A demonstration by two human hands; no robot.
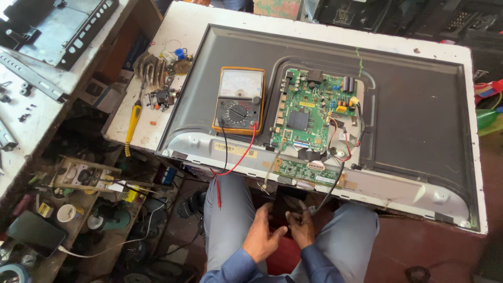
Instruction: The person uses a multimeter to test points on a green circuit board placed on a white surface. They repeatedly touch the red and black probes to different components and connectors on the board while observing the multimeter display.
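Seated below the table edge, I bring both hands together between my knees. My left hand hangs half open, grasping nothing; my right hand pinches the end of a grey cable that hangs from the green circuit board. Judged step: handling a lead. The meter and its red probe lie well apart, above my left hand.

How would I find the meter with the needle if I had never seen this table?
Look at the big grey television back panel lying on the white table. Left of its green circuit board sits the analog multimeter. It alone has an orange rim, a round dial, and red and black leads.
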